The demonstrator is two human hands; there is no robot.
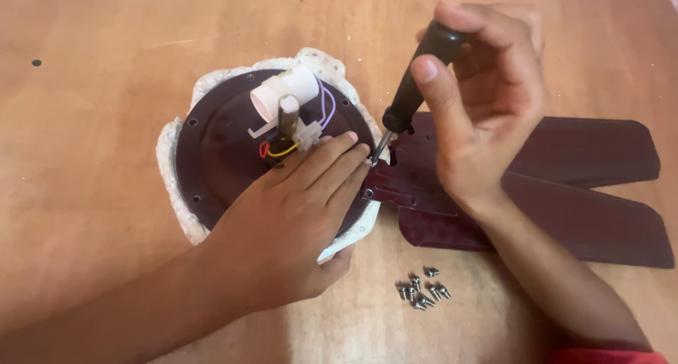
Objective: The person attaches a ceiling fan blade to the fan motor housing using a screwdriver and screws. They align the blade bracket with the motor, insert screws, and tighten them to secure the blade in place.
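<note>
My right hand fist-grips the screwdriver at one o'clock; left hand, fingers together, steadies the heavy, rigid motor housing.

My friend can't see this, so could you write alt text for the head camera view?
A right hand turns a black screwdriver at a dark fan motor, steadied by the left hand. Blades and loose screws lie on the wooden table.

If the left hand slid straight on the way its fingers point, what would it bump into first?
The left hand lies flat on the round motor housing, fingers aimed up and right. Almost at once they would likely meet the screwdriver tip at the blade bracket, though depth is unclear.
</note>
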